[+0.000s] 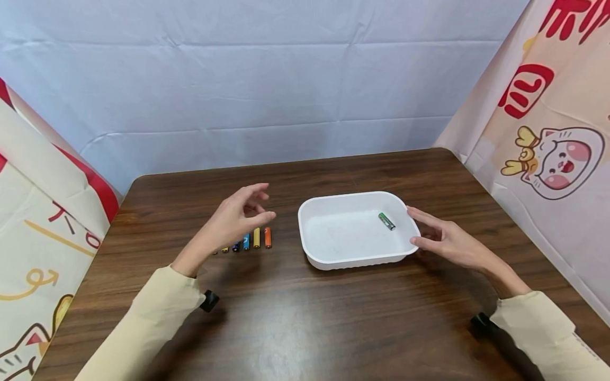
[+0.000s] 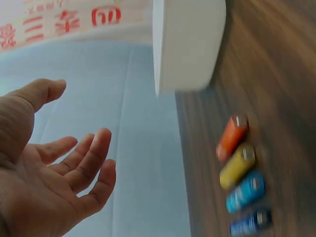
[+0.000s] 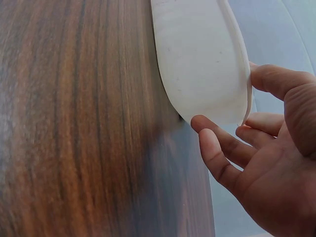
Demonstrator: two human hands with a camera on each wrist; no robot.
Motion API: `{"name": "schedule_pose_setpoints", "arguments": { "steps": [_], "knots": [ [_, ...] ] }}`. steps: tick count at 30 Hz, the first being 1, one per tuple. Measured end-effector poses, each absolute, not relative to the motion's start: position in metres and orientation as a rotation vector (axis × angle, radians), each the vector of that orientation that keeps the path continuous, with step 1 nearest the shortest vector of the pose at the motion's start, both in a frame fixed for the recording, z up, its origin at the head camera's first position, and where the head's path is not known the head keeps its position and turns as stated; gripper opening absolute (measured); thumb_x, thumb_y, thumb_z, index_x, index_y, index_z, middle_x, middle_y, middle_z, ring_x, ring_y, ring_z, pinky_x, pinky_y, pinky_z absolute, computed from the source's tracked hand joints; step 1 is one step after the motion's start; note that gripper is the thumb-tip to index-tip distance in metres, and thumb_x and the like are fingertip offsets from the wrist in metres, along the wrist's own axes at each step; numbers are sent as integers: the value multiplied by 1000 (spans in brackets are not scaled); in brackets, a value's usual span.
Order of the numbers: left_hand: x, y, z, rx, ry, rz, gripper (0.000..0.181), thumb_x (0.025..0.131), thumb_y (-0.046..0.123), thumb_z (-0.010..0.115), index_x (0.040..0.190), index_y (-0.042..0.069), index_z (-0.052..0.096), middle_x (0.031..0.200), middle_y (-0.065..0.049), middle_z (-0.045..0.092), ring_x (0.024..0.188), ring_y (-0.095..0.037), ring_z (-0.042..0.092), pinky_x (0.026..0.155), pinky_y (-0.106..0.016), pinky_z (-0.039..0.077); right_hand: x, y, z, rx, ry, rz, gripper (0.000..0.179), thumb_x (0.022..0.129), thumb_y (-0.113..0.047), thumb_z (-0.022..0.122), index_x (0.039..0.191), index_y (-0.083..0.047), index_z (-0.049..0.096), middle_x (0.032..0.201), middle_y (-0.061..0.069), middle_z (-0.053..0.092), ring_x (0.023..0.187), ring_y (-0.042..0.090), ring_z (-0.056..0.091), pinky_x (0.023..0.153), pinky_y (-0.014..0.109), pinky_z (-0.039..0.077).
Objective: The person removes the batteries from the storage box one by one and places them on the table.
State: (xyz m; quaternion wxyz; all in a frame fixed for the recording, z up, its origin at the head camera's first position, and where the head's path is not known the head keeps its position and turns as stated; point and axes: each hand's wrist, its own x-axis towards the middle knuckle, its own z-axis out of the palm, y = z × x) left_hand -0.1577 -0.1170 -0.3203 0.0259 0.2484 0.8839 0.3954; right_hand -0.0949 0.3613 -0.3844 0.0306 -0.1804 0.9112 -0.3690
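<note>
A white plastic tray [image 1: 357,259] stands on the table with one green battery [image 1: 387,221] lying inside it near the right end. My right hand [image 1: 450,241] is at the tray's right end, its thumb and fingertips spread and touching the rim and outer wall. To the left of the tray, several batteries lie in a row, among them an orange battery [image 1: 268,237], a yellow battery [image 1: 257,238] and a blue battery [image 1: 246,242]. Above that row hovers my left hand [image 1: 238,214], fingers loosely bent and thumb apart, holding nothing. Part of the row is hidden behind it.
The dark wooden table [image 1: 305,317] ends at a pale cloth backdrop [image 1: 267,90]. Printed cloths hang at the left and right sides. A black wrist strap [image 1: 209,300] shows under the left sleeve, with another black band [image 1: 482,324] under the right.
</note>
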Motion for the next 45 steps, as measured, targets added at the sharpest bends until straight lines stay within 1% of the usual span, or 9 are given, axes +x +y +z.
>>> {"name": "schedule_pose_setpoints", "arguments": {
  "steps": [5,11,19,23,32,36,41,43,45],
  "knots": [
    [-156,-81,-323,827,2667,1292,65,95,22,76,152,7,48,131,-9,63,101,-18,67,91,-40,53,-95,362,-385,-554,2803,-1157,71,100,-16,71,160,-6,36,162,22,34,107,5,59,76,20,52],
    [-152,-37,-328,823,2618,1308,63,97,25,74,152,7,49,132,-13,62,101,-17,66,86,-36,54,-95,362,-386,-543,2796,-1173,70,100,-16,71,160,-6,37,163,22,34,105,5,59,75,21,52],
    [-146,19,-333,794,2636,1232,63,100,36,70,154,12,49,133,-4,62,102,-13,63,79,-30,52,-95,363,-386,-546,2794,-1178,71,100,-16,71,161,-6,35,163,23,33,111,1,57,78,19,52],
    [-145,45,-337,793,2677,1173,60,99,39,70,151,14,54,128,2,65,99,-10,63,78,-27,49,-96,363,-386,-534,2782,-1186,72,100,-16,71,161,-5,35,163,23,33,108,5,60,78,20,54],
    [-152,96,-346,668,2654,1123,56,100,38,69,147,10,59,130,-4,70,118,-18,63,93,-33,50,-96,362,-385,-517,2781,-1150,72,101,-19,69,161,-6,33,162,21,36,100,14,64,75,26,54],
    [-156,116,-349,642,2691,1044,55,100,39,69,144,8,60,130,-5,69,123,-20,60,99,-34,48,-97,363,-385,-549,2783,-1156,71,101,-17,69,161,-4,33,161,21,36,98,13,65,74,26,55],
    [-162,134,-354,571,2706,952,56,99,37,71,144,6,60,142,-6,61,133,-20,54,106,-33,46,-98,363,-385,-561,2782,-1157,70,102,-17,68,162,-5,32,162,21,36,102,7,64,76,25,55],
    [-165,140,-356,534,2696,934,56,98,36,73,144,6,60,145,-6,59,132,-19,54,105,-31,46,-98,363,-385,-559,2779,-1158,70,102,-18,68,162,-5,32,162,20,35,107,7,64,78,24,55],
    [-167,145,-358,511,2689,928,54,97,34,75,140,5,63,140,-6,61,120,-16,58,99,-27,48,-98,363,-385,-558,2777,-1158,71,102,-18,68,162,-5,32,163,20,35,111,10,64,80,22,54]
  ]
}}
